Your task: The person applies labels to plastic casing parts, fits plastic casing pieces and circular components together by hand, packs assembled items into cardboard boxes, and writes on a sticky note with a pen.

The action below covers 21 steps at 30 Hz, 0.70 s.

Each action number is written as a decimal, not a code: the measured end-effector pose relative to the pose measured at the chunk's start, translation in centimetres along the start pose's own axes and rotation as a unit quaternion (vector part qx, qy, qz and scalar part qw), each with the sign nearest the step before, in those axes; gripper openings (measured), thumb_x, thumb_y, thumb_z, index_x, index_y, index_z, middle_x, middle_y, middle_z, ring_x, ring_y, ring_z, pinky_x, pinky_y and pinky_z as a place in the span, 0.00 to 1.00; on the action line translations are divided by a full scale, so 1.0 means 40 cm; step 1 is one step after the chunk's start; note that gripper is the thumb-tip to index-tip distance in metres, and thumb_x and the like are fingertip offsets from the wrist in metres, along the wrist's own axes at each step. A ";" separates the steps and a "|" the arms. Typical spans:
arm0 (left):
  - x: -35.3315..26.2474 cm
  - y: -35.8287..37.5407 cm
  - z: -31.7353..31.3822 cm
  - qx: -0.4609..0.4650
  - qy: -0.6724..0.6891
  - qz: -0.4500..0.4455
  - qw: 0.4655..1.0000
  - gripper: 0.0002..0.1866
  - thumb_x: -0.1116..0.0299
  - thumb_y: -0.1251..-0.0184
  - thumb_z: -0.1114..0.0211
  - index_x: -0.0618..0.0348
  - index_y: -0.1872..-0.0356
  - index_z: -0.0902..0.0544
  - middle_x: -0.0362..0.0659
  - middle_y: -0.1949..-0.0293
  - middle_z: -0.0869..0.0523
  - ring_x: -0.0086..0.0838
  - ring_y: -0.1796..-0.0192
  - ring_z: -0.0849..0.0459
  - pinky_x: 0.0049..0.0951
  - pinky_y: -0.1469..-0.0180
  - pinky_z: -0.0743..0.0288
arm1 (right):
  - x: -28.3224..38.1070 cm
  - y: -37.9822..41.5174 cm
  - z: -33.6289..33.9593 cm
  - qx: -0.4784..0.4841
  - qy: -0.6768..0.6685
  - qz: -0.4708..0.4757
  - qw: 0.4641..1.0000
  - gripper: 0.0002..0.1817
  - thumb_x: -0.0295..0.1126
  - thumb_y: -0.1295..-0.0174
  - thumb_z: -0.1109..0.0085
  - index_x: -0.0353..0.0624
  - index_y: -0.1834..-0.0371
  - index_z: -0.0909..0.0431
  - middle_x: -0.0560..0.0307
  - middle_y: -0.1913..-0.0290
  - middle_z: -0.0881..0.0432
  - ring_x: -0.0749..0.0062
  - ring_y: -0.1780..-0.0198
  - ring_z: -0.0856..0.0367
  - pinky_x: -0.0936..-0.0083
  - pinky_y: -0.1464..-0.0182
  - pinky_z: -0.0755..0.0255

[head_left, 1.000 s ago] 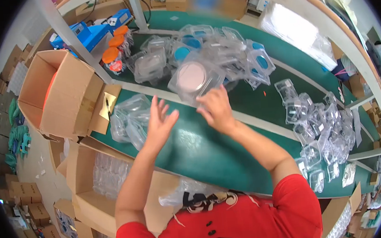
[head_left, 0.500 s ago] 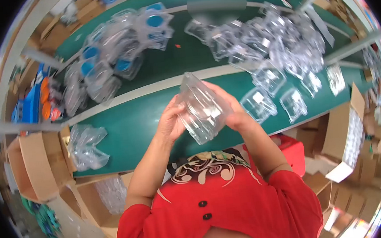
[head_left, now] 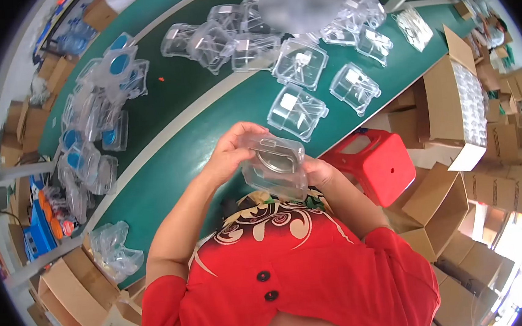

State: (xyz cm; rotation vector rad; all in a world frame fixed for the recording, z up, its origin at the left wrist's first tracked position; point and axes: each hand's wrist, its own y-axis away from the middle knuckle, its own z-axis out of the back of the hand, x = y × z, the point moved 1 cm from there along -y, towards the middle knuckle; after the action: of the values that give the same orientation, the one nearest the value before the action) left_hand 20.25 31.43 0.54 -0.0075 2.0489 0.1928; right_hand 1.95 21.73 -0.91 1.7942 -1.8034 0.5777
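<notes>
I held a clear case (head_left: 275, 167) in both hands, close to my chest, just over the near edge of the green bench (head_left: 169, 170). My left hand (head_left: 231, 153) gripped its top and left side. My right hand (head_left: 318, 174) held it from below on the right. Inside the case I saw a round ring shape. More clear cases (head_left: 297, 111) lay on the bench just past my hands, each with a small white piece inside. Cases with blue discs (head_left: 113, 70) sat in a pile to the left. A red stool (head_left: 379, 163) stood by my right arm. An open box (head_left: 462, 107) beside it was packed with clear cases.
</notes>
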 end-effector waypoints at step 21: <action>0.090 -0.216 -0.021 0.045 -0.784 0.000 0.619 0.66 0.49 0.75 0.18 0.69 0.32 0.45 0.60 0.34 0.38 0.50 0.30 0.38 0.51 0.29 0.47 | 0.119 0.177 0.084 -0.195 -0.104 0.176 0.959 0.59 0.69 0.56 0.38 0.36 0.29 0.44 0.42 0.33 0.34 0.55 0.34 0.32 0.59 0.32 0.39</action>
State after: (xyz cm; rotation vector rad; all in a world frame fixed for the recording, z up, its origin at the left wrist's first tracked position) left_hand 18.58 23.07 -3.38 0.1696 0.2553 0.0284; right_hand -5.25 16.14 -0.02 1.3175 -2.2197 0.1405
